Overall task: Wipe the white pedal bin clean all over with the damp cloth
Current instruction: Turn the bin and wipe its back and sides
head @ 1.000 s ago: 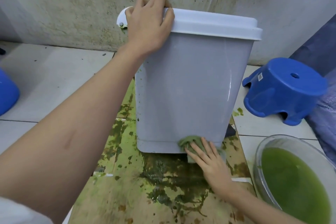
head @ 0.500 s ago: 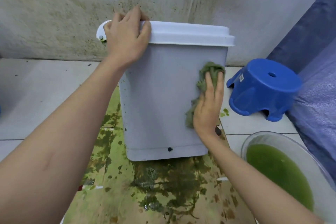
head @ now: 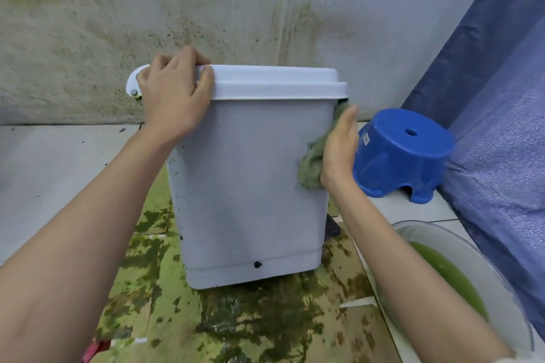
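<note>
At the bin's [head: 250,180] right edge, the cloth [head: 312,165] is pressed by the flat right hand [head: 339,150]; lid [head: 274,81] gripped by left hand [head: 174,97]; front looks mostly clean, left side still speckled.

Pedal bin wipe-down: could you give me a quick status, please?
Left hand grips lid edge. Right hand presses cloth flat on bin right side. Blue stool close beside.

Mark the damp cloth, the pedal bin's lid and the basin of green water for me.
damp cloth [head: 312,163]: head view, on the bunched lower fold against the bin's right edge.
pedal bin's lid [head: 274,82]: head view, on the lid's front rim.
basin of green water [head: 460,244]: head view, on its bare clear rim.
</note>
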`<action>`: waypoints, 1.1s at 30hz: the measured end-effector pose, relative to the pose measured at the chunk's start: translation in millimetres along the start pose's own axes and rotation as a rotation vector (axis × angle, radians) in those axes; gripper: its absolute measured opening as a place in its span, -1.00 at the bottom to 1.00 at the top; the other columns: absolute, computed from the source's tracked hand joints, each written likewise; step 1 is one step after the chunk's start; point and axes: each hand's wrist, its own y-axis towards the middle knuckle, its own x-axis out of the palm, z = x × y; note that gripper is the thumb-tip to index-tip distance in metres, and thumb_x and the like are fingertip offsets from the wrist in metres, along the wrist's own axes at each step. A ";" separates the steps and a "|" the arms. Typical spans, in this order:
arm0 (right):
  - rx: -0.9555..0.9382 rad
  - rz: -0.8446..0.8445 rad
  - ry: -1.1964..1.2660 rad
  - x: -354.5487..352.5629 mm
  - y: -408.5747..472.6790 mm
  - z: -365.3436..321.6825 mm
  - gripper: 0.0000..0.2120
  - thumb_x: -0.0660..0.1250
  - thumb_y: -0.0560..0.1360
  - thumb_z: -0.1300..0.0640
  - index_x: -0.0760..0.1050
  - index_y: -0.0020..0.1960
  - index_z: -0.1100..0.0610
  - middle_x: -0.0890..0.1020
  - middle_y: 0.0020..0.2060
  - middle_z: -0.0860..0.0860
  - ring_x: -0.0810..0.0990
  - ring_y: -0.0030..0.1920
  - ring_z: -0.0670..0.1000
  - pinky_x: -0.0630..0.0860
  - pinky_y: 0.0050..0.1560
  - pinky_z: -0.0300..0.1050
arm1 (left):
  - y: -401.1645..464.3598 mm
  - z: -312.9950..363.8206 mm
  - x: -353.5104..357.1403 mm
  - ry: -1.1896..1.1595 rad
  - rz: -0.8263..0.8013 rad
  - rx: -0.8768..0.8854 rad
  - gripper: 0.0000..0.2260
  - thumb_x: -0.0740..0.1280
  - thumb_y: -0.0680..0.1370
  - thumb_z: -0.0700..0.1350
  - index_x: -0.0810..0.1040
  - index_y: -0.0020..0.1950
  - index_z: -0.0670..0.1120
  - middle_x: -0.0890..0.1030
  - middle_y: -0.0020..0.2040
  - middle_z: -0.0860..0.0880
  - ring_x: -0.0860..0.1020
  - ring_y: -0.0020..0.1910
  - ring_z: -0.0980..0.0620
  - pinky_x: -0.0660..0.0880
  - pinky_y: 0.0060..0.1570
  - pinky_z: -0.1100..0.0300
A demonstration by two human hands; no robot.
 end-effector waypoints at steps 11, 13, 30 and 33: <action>0.478 -0.127 0.009 -50.9 -25.2 126.2 -0.61 0.08 0.59 -0.17 0.57 0.09 0.04 0.66 -0.03 -0.01 0.60 0.03 0.06 0.51 0.12 -0.02 | 4.0 -0.2 4.4 0.016 0.007 -0.022 -0.82 0.11 0.59 -0.08 0.45 0.05 -0.11 0.56 0.04 -0.01 0.37 0.13 -0.08 0.10 0.06 0.14; 0.403 -0.026 -0.031 -52.7 -52.6 139.4 -0.58 -0.02 0.60 -0.20 0.43 0.25 -0.01 0.56 0.14 -0.05 0.52 0.14 -0.01 0.41 0.21 -0.05 | 3.4 0.6 3.7 0.025 0.010 -0.019 -0.82 0.11 0.59 -0.08 0.46 0.05 -0.10 0.55 0.04 0.00 0.37 0.13 -0.07 0.10 0.05 0.15; -1.265 -0.469 -1.110 -9.3 -94.2 163.4 -0.33 0.09 0.51 0.23 -0.07 0.54 -0.03 -0.17 0.54 -0.04 -0.16 0.53 0.11 -0.17 0.51 -0.01 | 31.4 -21.4 -22.1 -0.469 -0.384 -0.187 -0.70 0.08 0.54 -0.17 0.61 -0.08 0.02 0.61 0.06 0.08 0.50 0.04 0.16 0.32 0.14 0.44; -1.198 -0.417 -1.004 19.8 -69.0 113.7 -0.25 0.14 0.44 0.33 -0.02 0.54 -0.05 -0.11 0.54 -0.07 -0.15 0.53 0.08 -0.17 0.51 -0.02 | 30.1 -21.0 -21.3 -0.385 -0.372 -0.218 -0.60 0.01 0.51 0.00 0.66 -0.08 0.17 0.61 0.04 0.26 0.46 0.18 0.18 -0.03 0.45 -0.12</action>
